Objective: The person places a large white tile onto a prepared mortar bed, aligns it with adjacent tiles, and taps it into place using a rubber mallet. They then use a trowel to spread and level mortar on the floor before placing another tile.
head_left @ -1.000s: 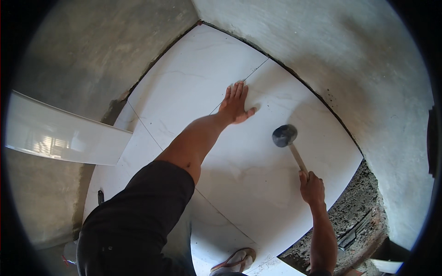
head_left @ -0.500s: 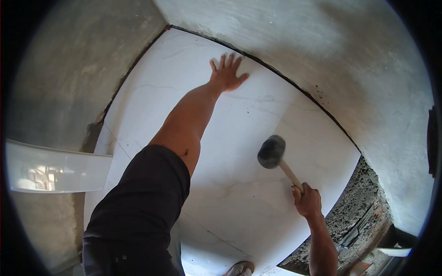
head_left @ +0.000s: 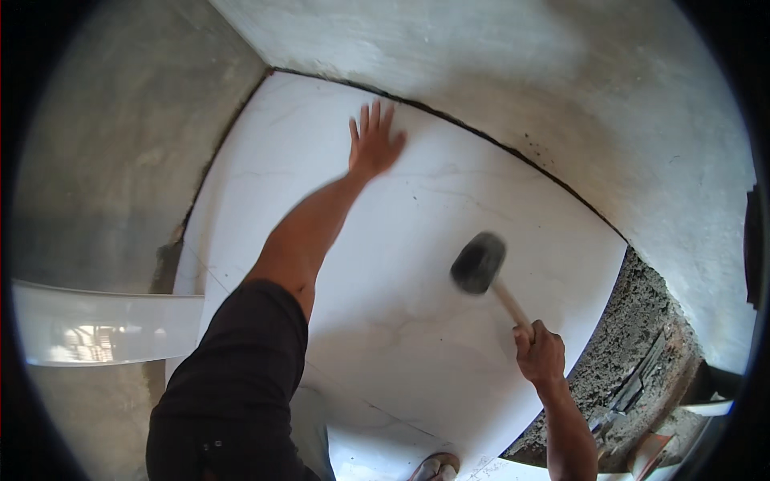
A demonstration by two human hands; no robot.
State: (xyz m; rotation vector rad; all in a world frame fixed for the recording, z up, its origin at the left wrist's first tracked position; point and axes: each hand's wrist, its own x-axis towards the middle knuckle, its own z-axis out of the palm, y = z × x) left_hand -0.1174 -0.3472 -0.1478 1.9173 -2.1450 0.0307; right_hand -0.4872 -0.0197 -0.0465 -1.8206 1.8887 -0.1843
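My left hand (head_left: 372,144) lies spread on the white veined tile floor (head_left: 417,313), near the back edge, with a dark gap along the wall beyond its fingertips. My right hand (head_left: 541,353) grips the wooden handle of a mallet at the lower right. The mallet's black head (head_left: 478,262) is over the middle of the tile, somewhat blurred, so I cannot tell whether it touches the surface.
Grey plastered walls (head_left: 561,64) meet at the back corner. A glossy white panel (head_left: 100,325) stands at the left. Rough grey mortar (head_left: 634,305) borders the tile at the right, with dark tools (head_left: 634,381) lying on it. My sandalled foot (head_left: 435,467) shows below.
Over the last second my left hand has moved up the tile toward the back wall, its fingers spreading. The mallet head has shifted left and lower in view. The view itself has shifted.
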